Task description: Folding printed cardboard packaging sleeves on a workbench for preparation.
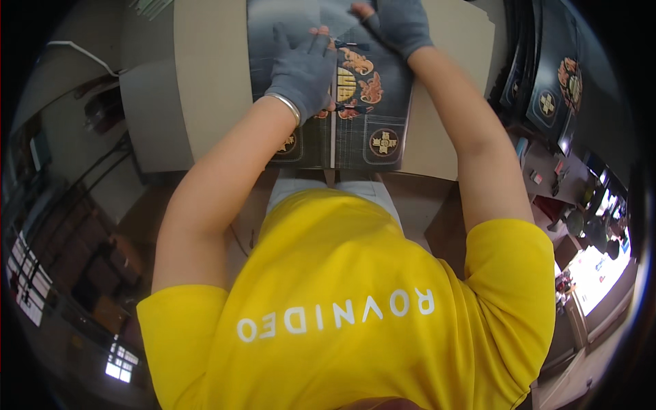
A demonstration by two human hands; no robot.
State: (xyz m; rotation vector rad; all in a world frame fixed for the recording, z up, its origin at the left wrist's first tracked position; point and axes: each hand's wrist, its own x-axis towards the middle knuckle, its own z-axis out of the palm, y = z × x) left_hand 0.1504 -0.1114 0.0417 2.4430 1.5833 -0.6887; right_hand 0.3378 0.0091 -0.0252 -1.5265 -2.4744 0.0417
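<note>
A dark flat cardboard box (372,133) with gold and orange ornament and round gold emblems lies on a beige work table (212,82) in front of me. My left hand (304,72), in a grey fingerless glove with a metal bangle at the wrist, presses flat on the box's left half beside the ornament. My right hand (396,24), gloved the same way, rests on the box's far edge, fingers curled over it. Small dark ribbon bows (352,107) sit on the box front near my left hand.
A stack of similar dark printed box sheets (557,75) leans at the right of the table. Cluttered shelves and small items (581,205) lie lower right. A grey block (147,116) adjoins the table's left side. My yellow shirt fills the lower view.
</note>
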